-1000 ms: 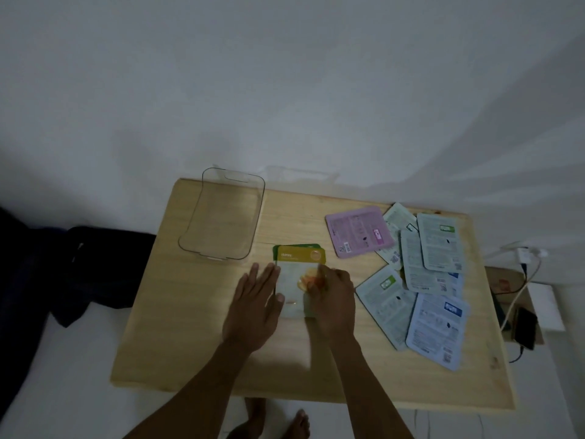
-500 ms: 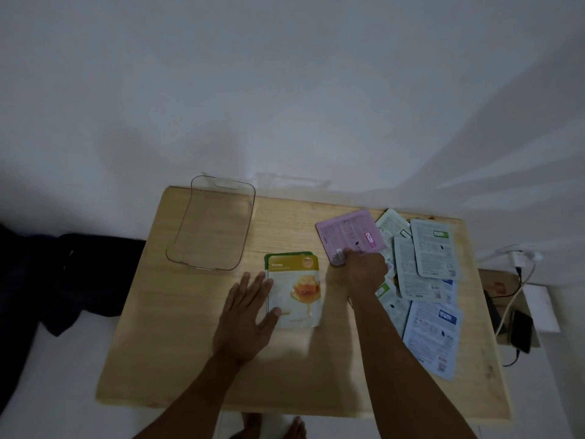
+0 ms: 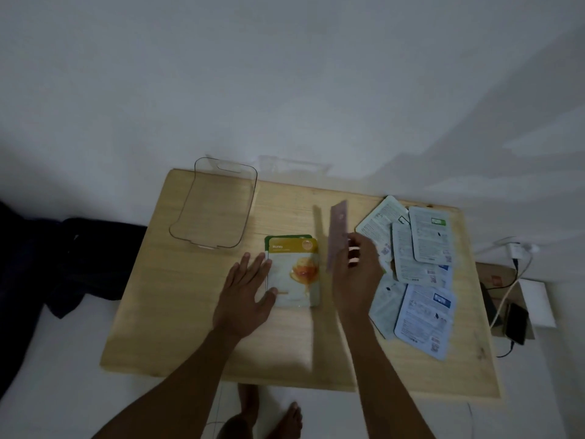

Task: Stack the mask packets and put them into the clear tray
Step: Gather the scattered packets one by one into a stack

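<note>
Pink packet in transit to the stack, centre of frame.

Right hand [image 3: 356, 274] pinches the pink packet [image 3: 338, 236] by its lower edge, held on edge and clear of the table [image 3: 190, 312]; left hand [image 3: 245, 296] lies flat, fingers spread, touching the left edge of the stack [image 3: 292, 270] (honey packet on top, a green one under it); loose packets [image 3: 418, 267] overlap at right; clear tray [image 3: 215, 204] empty, upper left. Judgement: turn the packet flat, square its corners to the honey packet, lower it onto the stack; left hand should brace the stack so it does not slide; the thin packet may flop, so support it late.
</note>
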